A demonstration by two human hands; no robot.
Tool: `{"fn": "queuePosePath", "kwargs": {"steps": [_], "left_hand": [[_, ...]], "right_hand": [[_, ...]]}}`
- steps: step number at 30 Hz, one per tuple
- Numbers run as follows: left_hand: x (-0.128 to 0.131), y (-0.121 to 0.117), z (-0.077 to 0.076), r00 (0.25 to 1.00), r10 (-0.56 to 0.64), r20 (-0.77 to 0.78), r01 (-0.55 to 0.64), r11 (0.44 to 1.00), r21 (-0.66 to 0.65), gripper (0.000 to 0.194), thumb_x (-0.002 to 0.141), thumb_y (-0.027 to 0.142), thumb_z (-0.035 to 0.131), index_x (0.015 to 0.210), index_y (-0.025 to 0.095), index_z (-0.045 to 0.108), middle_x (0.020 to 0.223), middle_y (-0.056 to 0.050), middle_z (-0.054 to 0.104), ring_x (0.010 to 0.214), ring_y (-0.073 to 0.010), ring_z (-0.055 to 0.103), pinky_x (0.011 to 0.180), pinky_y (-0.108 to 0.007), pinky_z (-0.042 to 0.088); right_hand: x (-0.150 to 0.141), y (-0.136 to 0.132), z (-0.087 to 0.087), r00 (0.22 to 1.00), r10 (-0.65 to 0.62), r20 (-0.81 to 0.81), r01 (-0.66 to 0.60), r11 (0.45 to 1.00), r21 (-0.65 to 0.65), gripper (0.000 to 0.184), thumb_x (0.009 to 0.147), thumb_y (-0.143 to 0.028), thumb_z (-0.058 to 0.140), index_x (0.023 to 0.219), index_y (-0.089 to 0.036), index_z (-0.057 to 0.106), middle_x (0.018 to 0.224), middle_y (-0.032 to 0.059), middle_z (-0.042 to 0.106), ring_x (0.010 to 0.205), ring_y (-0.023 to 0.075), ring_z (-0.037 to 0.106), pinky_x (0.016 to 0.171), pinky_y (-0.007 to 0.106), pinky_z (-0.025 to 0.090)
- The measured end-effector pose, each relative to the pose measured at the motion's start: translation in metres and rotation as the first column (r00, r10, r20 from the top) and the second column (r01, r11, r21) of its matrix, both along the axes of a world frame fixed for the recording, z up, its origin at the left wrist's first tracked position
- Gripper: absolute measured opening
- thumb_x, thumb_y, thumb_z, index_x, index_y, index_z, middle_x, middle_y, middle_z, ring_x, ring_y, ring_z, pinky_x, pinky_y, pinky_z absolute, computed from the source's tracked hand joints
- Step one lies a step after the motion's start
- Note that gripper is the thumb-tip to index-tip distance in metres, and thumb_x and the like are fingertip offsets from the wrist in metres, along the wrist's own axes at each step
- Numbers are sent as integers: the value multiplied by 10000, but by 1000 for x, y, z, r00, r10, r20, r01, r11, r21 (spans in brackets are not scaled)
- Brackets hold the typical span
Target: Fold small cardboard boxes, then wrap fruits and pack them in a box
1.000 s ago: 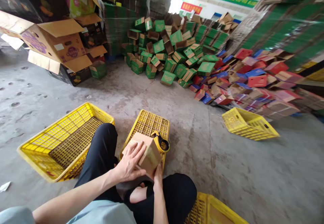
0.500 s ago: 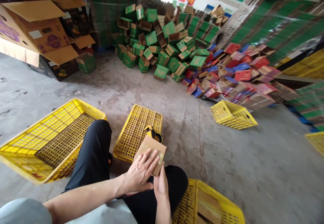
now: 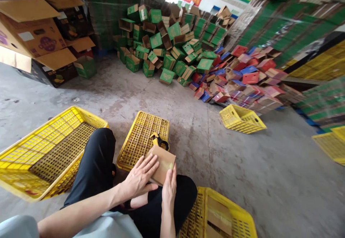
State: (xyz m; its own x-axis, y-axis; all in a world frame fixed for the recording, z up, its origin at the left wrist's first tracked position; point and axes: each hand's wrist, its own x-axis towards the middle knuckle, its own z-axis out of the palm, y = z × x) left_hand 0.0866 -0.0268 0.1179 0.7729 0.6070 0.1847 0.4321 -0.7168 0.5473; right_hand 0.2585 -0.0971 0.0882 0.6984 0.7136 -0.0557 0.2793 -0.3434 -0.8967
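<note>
A small brown cardboard box [image 3: 164, 162] is held over my lap, tilted, with a strip of clear tape near its right edge. My right hand [image 3: 169, 186] grips the box's right side, thumb on the upper face; its other fingers are mostly hidden. Flat across the left part of that face lies my left hand [image 3: 141, 177], fingers stretched out and thumb apart. Just beyond the box, a yellow and black tape dispenser [image 3: 159, 141] rests on an upturned yellow plastic crate [image 3: 132, 137].
To my left stands a large yellow crate [image 3: 16, 152]. Another yellow crate [image 3: 246, 216] at my right holds a taped cardboard box [image 3: 219, 216]. Farther off are a yellow basket [image 3: 239, 119], heaped green boxes [image 3: 167, 75], red and blue boxes [image 3: 250, 78], and large open cartons [image 3: 40, 33].
My left hand has slid left across the box, uncovering more of its face and the tape. The right thumb now lies on that face. The whole view has shifted slightly.
</note>
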Motion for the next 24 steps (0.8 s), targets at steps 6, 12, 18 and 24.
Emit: {"fn": "queuePosePath", "kwargs": {"steps": [6, 12, 18, 24], "left_hand": [[-7, -2, -18, 981, 151, 120, -118, 961, -250, 1143, 887, 755, 582, 1678, 203, -32, 1725, -231, 64, 1544, -413, 288, 1195, -519, 419], [-11, -1, -6, 960, 198, 197, -111, 917, -382, 1144, 889, 716, 624, 1675, 251, -64, 1731, -187, 137, 1559, -396, 248, 1219, -514, 393], [-42, 13, -3, 966, 228, 120, -187, 940, -286, 1073, 867, 686, 677, 1672, 375, 40, 1749, -116, 100, 1524, -437, 333, 1147, -547, 474], [-50, 23, -12, 964, 264, 22, -250, 933, -260, 1076, 869, 630, 707, 1678, 336, 62, 1743, -157, 96, 1465, -447, 438, 1088, -521, 526]], "right_hand": [[-5, 7, 10, 999, -35, -6, 36, 999, 6, 811, 993, -675, 343, 1605, -144, 378, 1636, 149, 410, 1504, 324, 412, 1218, 471, 370], [-12, 8, 26, 998, 60, 1, -60, 997, -46, 770, 1017, -656, 323, 1634, -195, 319, 1646, 112, 396, 1499, 310, 428, 1192, 451, 418], [-30, 32, 30, 972, 217, 90, -217, 976, -16, 728, 1023, -626, 377, 1598, -180, 405, 1612, 105, 449, 1485, 297, 452, 1196, 423, 417], [-38, 45, 24, 909, 324, 262, -302, 946, -121, 731, 1032, -639, 333, 1596, -180, 407, 1689, 116, 297, 1537, 335, 352, 1227, 500, 356]]}}
